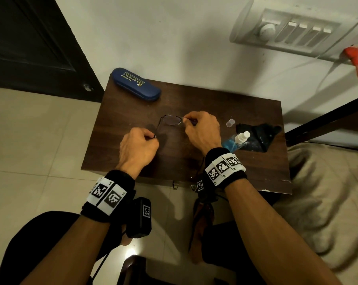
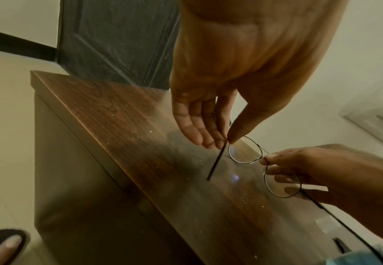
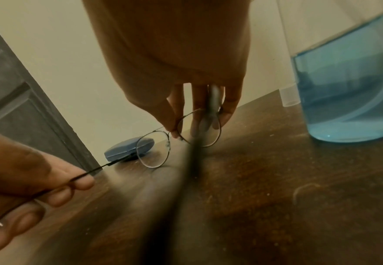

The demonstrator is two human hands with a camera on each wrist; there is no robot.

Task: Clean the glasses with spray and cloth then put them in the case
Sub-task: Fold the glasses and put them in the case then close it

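Thin round wire-rimmed glasses (image 1: pixel 171 120) hang just above the brown table (image 1: pixel 194 95), with both temple arms unfolded. My left hand (image 1: pixel 153 137) pinches the left temple arm between thumb and fingers (image 2: pixel 211 141). My right hand (image 1: pixel 185 120) pinches the frame at the bridge (image 3: pixel 174 132), with its other fingers behind the right lens (image 3: pixel 205 129). The blue glasses case (image 1: pixel 136 84) lies closed at the table's far left corner. A spray bottle (image 1: pixel 236 140) of blue liquid stands uncapped by my right wrist. The black cloth (image 1: pixel 258 136) lies crumpled behind the bottle.
The clear bottle cap (image 1: pixel 230 123) stands on the table between my right hand and the cloth. A wall with a switch panel (image 1: pixel 287 31) rises behind the table, a dark door (image 1: pixel 34 44) to the left. A bed (image 1: pixel 328 202) borders the right side.
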